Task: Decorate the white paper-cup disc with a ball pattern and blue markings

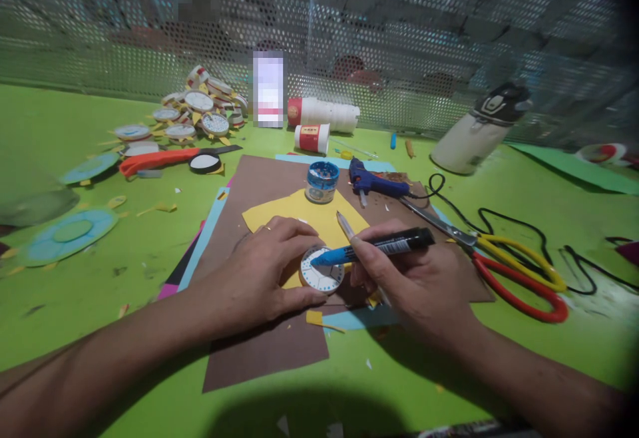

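A small round white disc (321, 279), marked with dark lines and blue dots around its edge, lies on yellow paper (267, 210). My left hand (272, 265) grips its rim from the left with thumb and fingers. A blue marker (389, 245) is held in my right hand (399, 278), its tip at the disc's upper face; I cannot tell if it touches. A pencil-like stick (344, 225) also passes through the right hand, pointing away from me. Just beyond stands an open jar of blue paint (322, 183).
Scissors (514, 265) and a blue glue gun (377, 182) with a black cord lie right. Paper cups (312, 138), a bottle (474, 132) and piled discs (200, 102) stand at the back. An orange-handled cutter (160, 160) lies left, on the green table (124, 338).
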`<state>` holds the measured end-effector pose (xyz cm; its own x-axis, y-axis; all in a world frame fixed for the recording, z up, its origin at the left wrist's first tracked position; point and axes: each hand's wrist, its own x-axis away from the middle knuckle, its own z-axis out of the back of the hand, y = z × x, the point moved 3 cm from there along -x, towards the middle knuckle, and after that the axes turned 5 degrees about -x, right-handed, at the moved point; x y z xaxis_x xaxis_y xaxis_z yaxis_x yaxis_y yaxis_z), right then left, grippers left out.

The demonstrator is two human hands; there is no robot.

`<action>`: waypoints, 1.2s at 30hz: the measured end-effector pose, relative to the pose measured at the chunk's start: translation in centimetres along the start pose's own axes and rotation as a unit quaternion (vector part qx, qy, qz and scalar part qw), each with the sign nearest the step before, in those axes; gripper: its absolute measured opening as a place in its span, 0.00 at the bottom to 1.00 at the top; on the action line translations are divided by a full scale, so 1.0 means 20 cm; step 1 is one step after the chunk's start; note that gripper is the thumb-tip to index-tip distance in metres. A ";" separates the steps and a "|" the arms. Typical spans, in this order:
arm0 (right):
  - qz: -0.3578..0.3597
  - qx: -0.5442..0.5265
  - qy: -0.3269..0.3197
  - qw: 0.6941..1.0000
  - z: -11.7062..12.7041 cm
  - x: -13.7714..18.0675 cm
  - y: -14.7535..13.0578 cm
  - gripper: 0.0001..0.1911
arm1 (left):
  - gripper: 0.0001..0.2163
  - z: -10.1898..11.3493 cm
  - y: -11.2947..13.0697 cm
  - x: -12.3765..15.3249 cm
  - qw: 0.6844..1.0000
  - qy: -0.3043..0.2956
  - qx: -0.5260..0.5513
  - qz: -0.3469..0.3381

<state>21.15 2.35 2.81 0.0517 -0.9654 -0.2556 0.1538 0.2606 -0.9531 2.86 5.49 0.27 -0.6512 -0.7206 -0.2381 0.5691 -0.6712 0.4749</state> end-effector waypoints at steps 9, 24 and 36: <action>0.007 0.024 -0.007 1.000 0.01 0.00 0.00 0.09 | 0.20 0.00 0.00 0.01 1.000 0.000 0.002 -0.001; -0.005 0.007 0.015 1.000 0.00 0.00 0.01 0.13 | 0.20 0.00 0.00 0.00 1.000 -0.010 -0.003 0.000; 0.011 -0.014 0.082 0.996 0.02 0.01 -0.01 0.13 | 0.20 0.00 -0.01 0.00 1.000 -0.001 -0.001 -0.003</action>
<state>21.60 2.21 3.02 -0.1078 -0.9489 -0.2967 0.1271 0.2829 -0.9507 2.69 5.54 0.22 -0.6555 -0.7164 -0.2389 0.5662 -0.6756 0.4723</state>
